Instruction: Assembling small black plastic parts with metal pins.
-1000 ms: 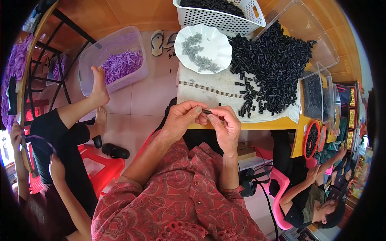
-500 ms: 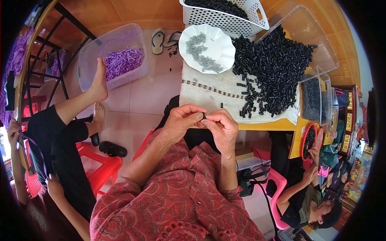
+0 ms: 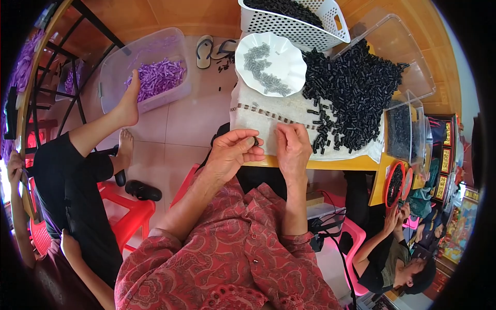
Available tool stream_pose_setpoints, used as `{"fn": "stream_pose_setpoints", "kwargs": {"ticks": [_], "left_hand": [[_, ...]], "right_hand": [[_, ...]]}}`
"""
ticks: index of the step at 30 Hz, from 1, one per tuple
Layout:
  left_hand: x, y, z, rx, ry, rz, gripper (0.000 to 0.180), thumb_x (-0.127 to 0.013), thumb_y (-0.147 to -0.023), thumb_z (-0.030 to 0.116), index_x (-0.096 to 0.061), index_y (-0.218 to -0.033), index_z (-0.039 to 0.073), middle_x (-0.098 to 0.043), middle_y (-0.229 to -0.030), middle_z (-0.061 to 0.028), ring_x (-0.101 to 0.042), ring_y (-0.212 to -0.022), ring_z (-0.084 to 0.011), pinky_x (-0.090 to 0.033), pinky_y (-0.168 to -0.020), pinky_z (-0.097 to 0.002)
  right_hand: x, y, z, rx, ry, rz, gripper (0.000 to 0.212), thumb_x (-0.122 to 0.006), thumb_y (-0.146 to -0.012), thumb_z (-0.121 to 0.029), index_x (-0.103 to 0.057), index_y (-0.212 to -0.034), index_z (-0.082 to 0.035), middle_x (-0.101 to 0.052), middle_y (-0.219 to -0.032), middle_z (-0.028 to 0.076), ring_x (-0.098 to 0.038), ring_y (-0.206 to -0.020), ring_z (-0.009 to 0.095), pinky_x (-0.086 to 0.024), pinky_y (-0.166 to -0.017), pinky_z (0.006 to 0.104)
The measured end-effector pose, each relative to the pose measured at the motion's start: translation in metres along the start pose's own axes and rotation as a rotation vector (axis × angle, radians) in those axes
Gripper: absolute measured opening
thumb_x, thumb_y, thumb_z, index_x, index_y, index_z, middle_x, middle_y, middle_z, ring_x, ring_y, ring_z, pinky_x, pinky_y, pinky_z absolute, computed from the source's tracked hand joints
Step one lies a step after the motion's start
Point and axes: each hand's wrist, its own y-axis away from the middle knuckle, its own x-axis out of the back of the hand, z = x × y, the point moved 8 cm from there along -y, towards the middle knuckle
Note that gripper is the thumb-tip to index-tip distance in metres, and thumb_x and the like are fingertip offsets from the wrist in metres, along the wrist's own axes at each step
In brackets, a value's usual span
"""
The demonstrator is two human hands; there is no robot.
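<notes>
Above the front edge of the table, my left hand (image 3: 232, 152) pinches a small black piece (image 3: 255, 141) between thumb and fingertips. My right hand (image 3: 293, 147) is a little way to its right, thumb and fingers drawn together at the white towel (image 3: 253, 121); whatever those fingertips hold is hidden. Beyond the hands stands a white scalloped plate (image 3: 289, 59) bearing small clear tube-shaped pieces (image 3: 258, 64). To the right lies a big heap of short black cylindrical pieces (image 3: 351, 88), with stray ones spread toward my right hand.
A white perforated basket (image 3: 289, 26) of black pieces stands behind the plate. Clear plastic boxes (image 3: 405, 129) line the right side. Leftward on the floor is a clear tub (image 3: 111, 77) with purple pieces. One person (image 3: 77, 186) sits left, another (image 3: 385, 258) right beside a red-rimmed tray (image 3: 388, 191).
My hands have come apart. The right one moved right and forward onto the towel, where a lone black piece lay and no longer shows. My left hand keeps its black piece.
</notes>
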Motion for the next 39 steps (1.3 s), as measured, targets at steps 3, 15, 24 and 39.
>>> {"fn": "stream_pose_setpoints", "kwargs": {"ticks": [3,15,24,39], "left_hand": [[-0.002,0.001,0.001,0.001,0.066,-0.019,0.024,-0.052,-0.095,0.005,-0.058,-0.118,-0.002,-0.064,-0.106,-0.0160,-0.066,-0.090,-0.0231,-0.056,-0.084,-0.0414],[-0.007,0.002,0.004,-0.062,0.143,-0.075,0.027,-0.054,-0.093,0.003,-0.059,-0.120,0.002,-0.061,-0.112,-0.0155,-0.064,-0.092,-0.0207,-0.055,-0.087,-0.0406],[-0.002,0.002,-0.005,-0.005,0.230,-0.070,0.025,-0.056,-0.092,0.005,-0.060,-0.117,0.004,-0.063,-0.107,-0.0106,-0.064,-0.086,-0.0174,-0.056,-0.082,-0.0369],[-0.004,0.002,-0.016,0.003,0.271,-0.076,0.025,-0.058,-0.091,0.006,-0.061,-0.116,0.006,-0.064,-0.108,-0.0099,-0.062,-0.094,-0.0178,-0.052,-0.087,-0.0397]], "right_hand": [[-0.005,-0.003,0.001,0.014,0.083,-0.020,0.010,-0.068,-0.076,-0.003,-0.066,-0.085,-0.007,-0.056,-0.080,0.009,-0.059,-0.074,0.028,-0.048,-0.061,0.0375],[0.002,0.003,-0.003,-0.029,-0.132,-0.003,0.008,-0.065,-0.079,0.003,-0.061,-0.084,-0.002,-0.057,-0.080,0.012,-0.060,-0.069,0.027,-0.048,-0.060,0.0345],[0.002,0.026,-0.021,-0.364,-0.850,-0.145,0.006,-0.064,-0.084,0.005,-0.062,-0.090,0.003,-0.061,-0.087,0.005,-0.061,-0.072,0.008,-0.049,-0.063,0.0199],[-0.001,0.027,-0.029,-0.304,-0.770,-0.168,0.008,-0.069,-0.080,0.003,-0.064,-0.086,0.002,-0.062,-0.083,0.005,-0.059,-0.067,0.007,-0.048,-0.058,0.0198]]}}
